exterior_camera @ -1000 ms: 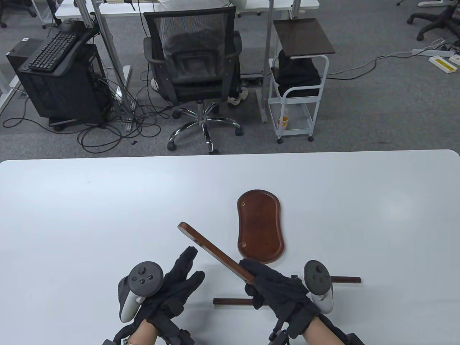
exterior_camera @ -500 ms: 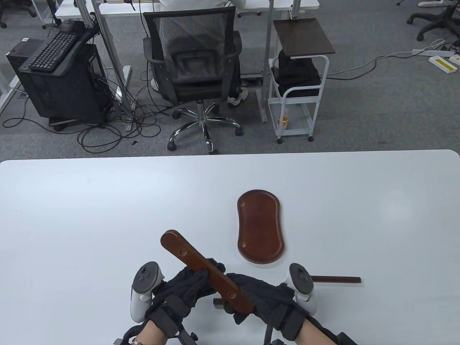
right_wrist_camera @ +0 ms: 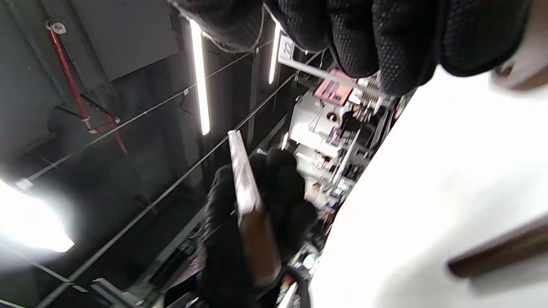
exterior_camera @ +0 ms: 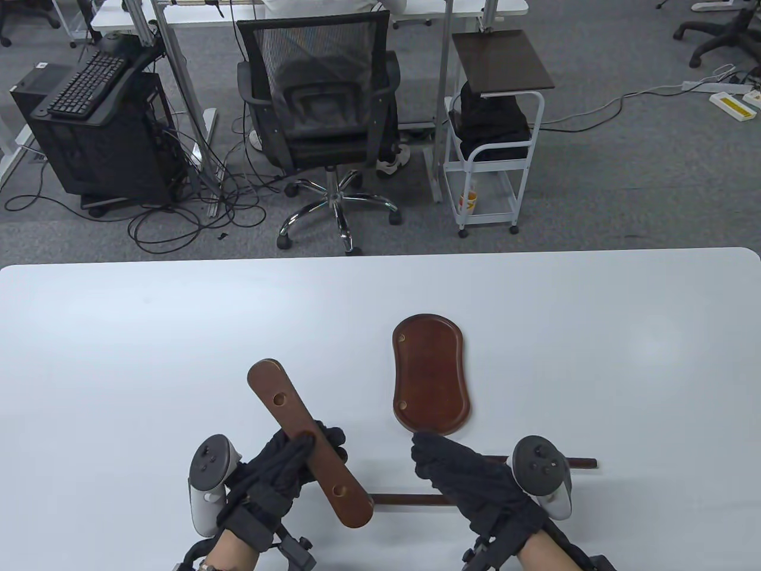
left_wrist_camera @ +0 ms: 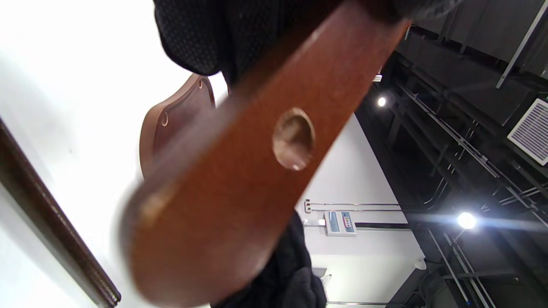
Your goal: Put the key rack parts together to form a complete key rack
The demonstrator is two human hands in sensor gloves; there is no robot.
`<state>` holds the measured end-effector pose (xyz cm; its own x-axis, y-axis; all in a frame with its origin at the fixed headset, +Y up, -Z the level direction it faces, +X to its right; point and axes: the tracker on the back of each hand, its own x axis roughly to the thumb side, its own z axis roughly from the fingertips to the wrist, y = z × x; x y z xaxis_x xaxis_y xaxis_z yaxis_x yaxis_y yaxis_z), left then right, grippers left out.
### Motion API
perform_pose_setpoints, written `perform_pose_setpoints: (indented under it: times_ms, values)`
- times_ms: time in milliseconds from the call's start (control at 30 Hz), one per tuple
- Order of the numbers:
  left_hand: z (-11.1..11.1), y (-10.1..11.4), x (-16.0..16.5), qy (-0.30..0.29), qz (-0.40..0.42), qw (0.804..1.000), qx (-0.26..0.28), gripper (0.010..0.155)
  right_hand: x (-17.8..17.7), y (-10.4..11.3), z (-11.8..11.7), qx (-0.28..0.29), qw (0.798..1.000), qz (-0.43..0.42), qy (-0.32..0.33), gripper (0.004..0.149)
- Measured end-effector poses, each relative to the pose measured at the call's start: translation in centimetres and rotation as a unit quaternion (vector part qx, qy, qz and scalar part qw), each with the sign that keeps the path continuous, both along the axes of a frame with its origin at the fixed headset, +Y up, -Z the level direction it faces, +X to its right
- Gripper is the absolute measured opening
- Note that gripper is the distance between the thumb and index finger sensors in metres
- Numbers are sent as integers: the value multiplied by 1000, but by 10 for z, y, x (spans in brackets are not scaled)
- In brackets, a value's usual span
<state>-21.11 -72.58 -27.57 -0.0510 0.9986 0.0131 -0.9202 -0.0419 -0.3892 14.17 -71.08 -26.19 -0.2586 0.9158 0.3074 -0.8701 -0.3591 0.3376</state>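
While the left hand [exterior_camera: 279, 470] gripped the drilled crossbar [exterior_camera: 306, 440] near its middle, clear of the table [exterior_camera: 119, 357] and with both holes facing up, the right hand [exterior_camera: 469, 476] hovered with curled fingers over the two rods, holding nothing that I could see. The nearer rod [exterior_camera: 410, 499] lay just beside the bar's lower end, the farther rod [exterior_camera: 579, 462] behind the right wrist. For this step it seemed wise to pinch one rod near its end, line it square to a hole, and press straight. Beyond them, the oval base [exterior_camera: 431, 375] lay flat, untouched.
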Motion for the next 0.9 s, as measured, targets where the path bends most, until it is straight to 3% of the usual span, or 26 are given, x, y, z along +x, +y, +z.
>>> perform_pose_setpoints:
  times_ms: [133,400,633,900]
  values:
    - [-1,-1,-6,3,11,1000,-4,50,29,6,-4,33,995,76,-60,59]
    - [-3,-4,-17,26,13,999,-20,50,79,12,-11,82,947,262,-166,58]
    - [-3,-8,-18,24,9,999,-36,49,84,6,-14,66,914,362,-168,60]
    - [-3,-9,-20,39,-15,998,-44,56,88,-5,-19,7,841,517,-158,69]
